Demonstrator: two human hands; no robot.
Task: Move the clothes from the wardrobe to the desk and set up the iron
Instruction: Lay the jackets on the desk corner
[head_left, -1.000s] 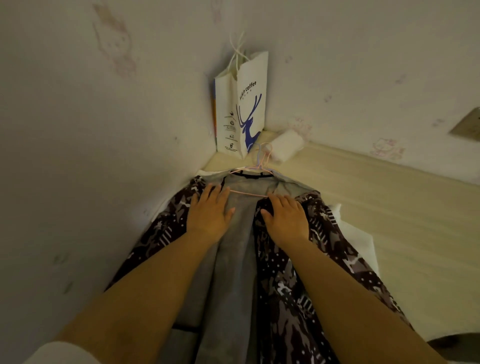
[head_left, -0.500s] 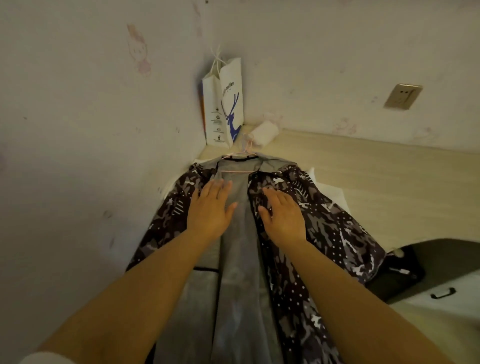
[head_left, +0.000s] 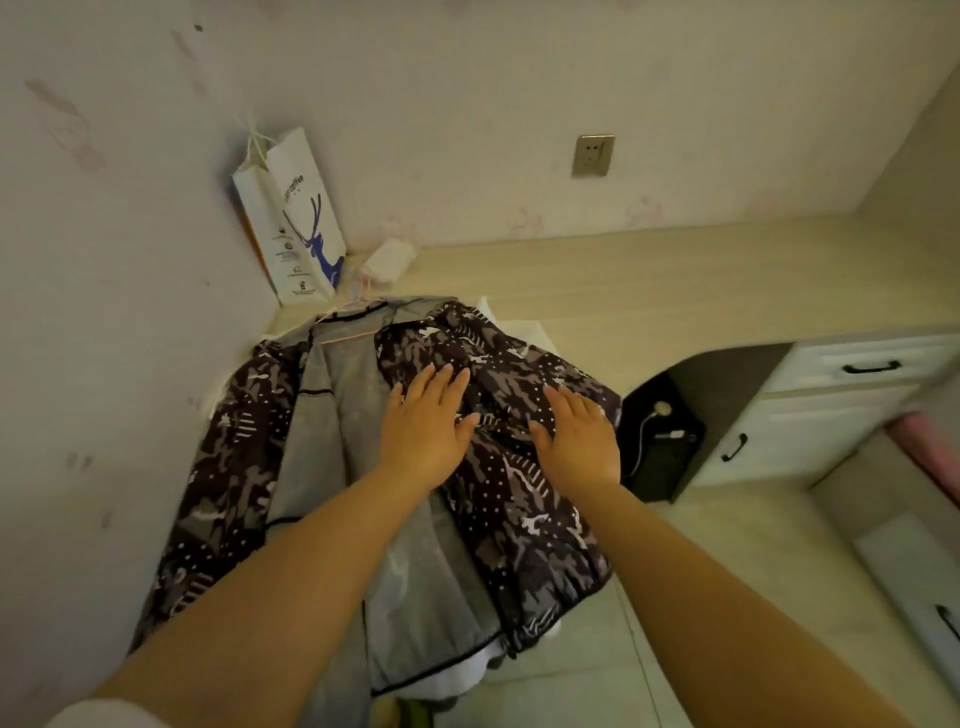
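Head view, sole view. Item: patterned jacket (head_left: 498, 467), dark camouflage-and-dot print with grey lining, spread front-open on the desk (head_left: 701, 291) in the corner where two walls meet, its lower part hanging over the near desk edge; a pink hanger (head_left: 345, 312) sits in the collar. Left hand (head_left: 423, 423): palm down, fingers together and extended, flat on the jacket's right front panel near the opening; nothing gripped. Right hand (head_left: 576, 441): palm down, fingers spread flat on the same panel near its outer edge, beside the left; nothing gripped. Both forearms reach forward from the bottom of the frame, roughly parallel. Step in hand, as judged: garment already on the desk, being pressed flat and arranged. Next move, as judged: bring and set up the iron, which is not in view; a wall socket (head_left: 592, 155) above the desk is the likely power point. Also present: a paper bag (head_left: 293, 228) with a blue deer print standing in the corner, a small white packet (head_left: 389, 260) beside it, drawers (head_left: 831, 395) to the right.
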